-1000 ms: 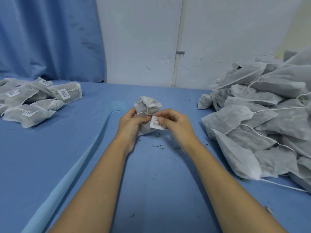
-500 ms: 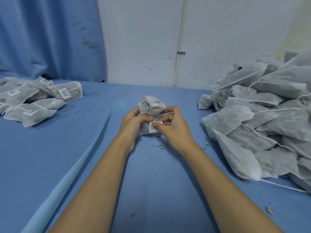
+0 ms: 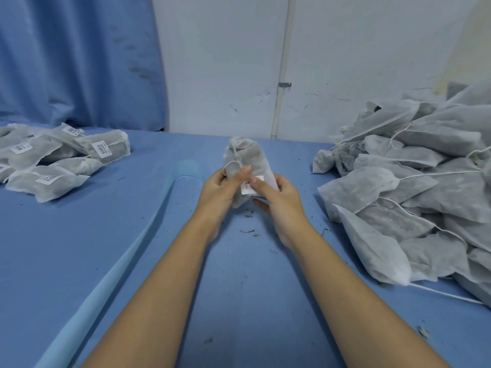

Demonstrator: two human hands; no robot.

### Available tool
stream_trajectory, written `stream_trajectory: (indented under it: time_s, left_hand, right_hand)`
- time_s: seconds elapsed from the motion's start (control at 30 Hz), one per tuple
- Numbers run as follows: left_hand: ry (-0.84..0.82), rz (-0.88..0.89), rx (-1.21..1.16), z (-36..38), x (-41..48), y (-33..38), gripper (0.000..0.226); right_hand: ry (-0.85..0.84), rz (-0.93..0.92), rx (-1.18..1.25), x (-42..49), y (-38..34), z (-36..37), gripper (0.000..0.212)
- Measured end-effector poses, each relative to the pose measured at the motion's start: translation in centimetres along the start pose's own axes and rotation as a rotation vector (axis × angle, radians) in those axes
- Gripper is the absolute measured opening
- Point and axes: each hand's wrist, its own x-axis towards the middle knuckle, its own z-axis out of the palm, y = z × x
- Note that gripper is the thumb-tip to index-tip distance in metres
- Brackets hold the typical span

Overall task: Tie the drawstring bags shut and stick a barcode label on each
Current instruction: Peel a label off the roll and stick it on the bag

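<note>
Bag (image 3: 247,158) upright between both hands (image 3: 220,189), label (image 3: 248,185) facing

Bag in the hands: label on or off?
On: the barcode label lies on the bag, pressed by the right hand; the left hand holds the bag.

Barcode labels (image 3: 248,185) on the held bag (image 3: 247,152) and left pile (image 3: 118,143): print unreadable.

Right of the right hand (image 3: 279,200) a heap (image 3: 425,181) of bags walls off the table (image 3: 79,235). Left of the left hand (image 3: 218,192) the table lies open up to the labelled bags (image 3: 53,160), well apart.
</note>
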Motion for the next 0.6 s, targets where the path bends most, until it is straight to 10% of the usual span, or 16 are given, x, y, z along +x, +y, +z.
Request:
stream_trajectory:
  time_s: [0.6]
  left_hand:
    - [-0.018,0.011,-0.004,1.1,-0.5,0.0,0.035]
  right_hand:
    - [0.066,-0.038,0.226,0.0,-0.3,0.8,0.028]
